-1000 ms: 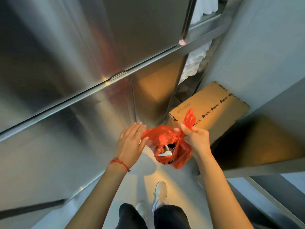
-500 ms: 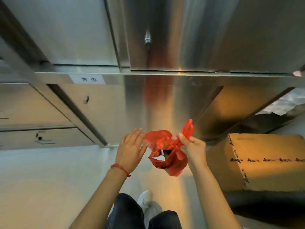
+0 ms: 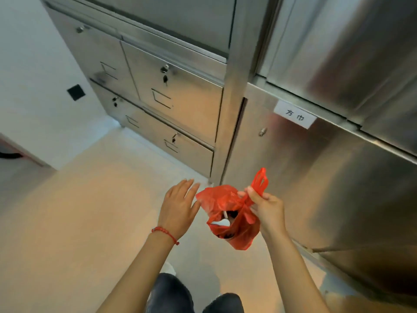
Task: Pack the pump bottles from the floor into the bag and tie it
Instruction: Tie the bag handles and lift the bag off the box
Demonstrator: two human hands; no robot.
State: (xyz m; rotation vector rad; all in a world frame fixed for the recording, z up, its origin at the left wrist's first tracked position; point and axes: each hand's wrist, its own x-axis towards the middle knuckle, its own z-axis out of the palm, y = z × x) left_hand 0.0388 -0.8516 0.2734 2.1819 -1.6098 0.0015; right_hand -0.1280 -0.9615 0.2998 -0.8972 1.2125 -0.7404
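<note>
**Red bag held up by one handle, other hand flat beside it**

Far left: white wall w/ a small black square plate [image 3: 76, 92], pale beige floor [image 3: 90, 199] below. Next over, a brushed-steel cabinet w/ locked drawers [image 3: 180, 102], keys hanging in a few locks.

Left hand [image 3: 178, 205], thin red cord bracelet [image 3: 165, 233] at the wrist: fingers spread and nearly straight, palm facing down/forward, gripping nothing. Fingertips sit just beside the bag's left edge; can't tell if they touch it.

Centre: thin crumpled red plastic carrier bag [image 3: 234, 218] hangs in the air above the floor, mouth gaping toward the camera. Inside, white bits of pump bottles [image 3: 224, 219] show, mostly hidden by the plastic.

Right hand [image 3: 266, 206]: closed in a pinch, thumb and fingers clamped on the bag's right handle, the handle loop sticking up above the knuckles. It carries the bag's weight.

Right: tall steel cabinet door [image 3: 316, 177] w/ a white label [image 3: 295, 115] and a small knob [image 3: 262, 131]. Bottom: dark trousers [image 3: 176, 294].
</note>
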